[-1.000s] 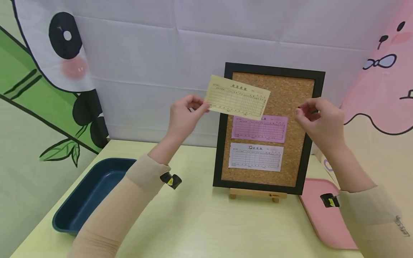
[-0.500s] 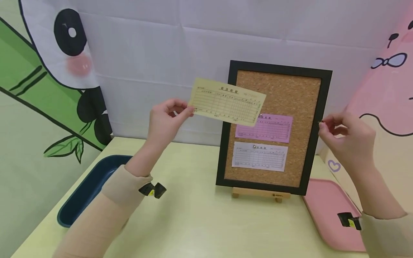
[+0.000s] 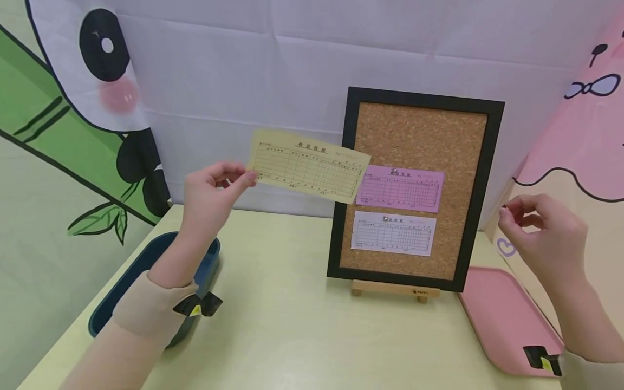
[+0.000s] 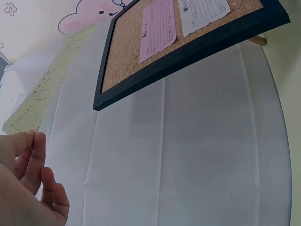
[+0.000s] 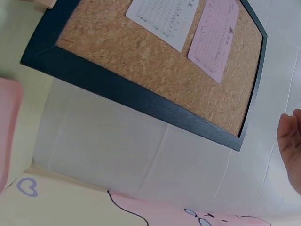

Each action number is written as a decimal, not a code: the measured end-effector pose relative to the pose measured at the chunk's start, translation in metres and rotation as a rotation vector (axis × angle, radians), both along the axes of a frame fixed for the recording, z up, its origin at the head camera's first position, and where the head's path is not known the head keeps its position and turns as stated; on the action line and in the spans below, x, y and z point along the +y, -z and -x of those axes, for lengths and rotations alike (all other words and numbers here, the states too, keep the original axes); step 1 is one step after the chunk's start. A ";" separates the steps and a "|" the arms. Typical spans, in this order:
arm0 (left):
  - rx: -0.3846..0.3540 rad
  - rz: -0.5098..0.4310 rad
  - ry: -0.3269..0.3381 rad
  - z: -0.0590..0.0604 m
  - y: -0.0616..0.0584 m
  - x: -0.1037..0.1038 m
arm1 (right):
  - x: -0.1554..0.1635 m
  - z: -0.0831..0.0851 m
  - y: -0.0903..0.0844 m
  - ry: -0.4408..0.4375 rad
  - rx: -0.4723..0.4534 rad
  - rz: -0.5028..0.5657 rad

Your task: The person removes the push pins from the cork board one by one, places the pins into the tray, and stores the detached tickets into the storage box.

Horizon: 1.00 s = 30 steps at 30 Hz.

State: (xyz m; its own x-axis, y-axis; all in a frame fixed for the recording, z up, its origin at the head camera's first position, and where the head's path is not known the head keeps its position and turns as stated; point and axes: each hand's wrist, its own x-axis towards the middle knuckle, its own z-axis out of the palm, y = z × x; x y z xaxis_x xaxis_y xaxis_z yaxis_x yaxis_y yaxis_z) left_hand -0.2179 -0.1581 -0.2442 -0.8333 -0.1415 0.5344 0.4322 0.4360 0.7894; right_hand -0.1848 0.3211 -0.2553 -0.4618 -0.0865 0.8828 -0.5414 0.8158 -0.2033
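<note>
My left hand pinches the left edge of a yellow form slip and holds it in the air, left of a black-framed cork board. A pink slip and a white slip are pinned on the board, one above the other. My right hand hovers right of the board, above a pink tray. Its thumb and fingertips pinch something very small, seemingly a pin. In the left wrist view the yellow slip rises from my fingers.
The board stands on a small wooden easel on a pale yellow table. A dark blue tray lies at the table's left edge, under my left forearm. A printed cloth backdrop hangs close behind.
My left hand has carried the yellow slip leftward, off the board. My right hand has moved right and down, away from the board's frame, towards the pink tray.
</note>
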 end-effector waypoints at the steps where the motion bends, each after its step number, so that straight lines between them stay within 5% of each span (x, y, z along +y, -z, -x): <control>1: -0.005 -0.002 -0.011 -0.001 0.001 -0.003 | 0.002 -0.002 0.001 0.011 -0.011 -0.001; 21: -0.120 -0.035 -0.201 -0.024 0.043 -0.080 | 0.043 -0.014 0.055 0.027 -0.103 0.107; 30: -0.165 0.066 -0.264 -0.031 0.058 -0.124 | 0.056 -0.022 0.077 0.078 -0.194 0.060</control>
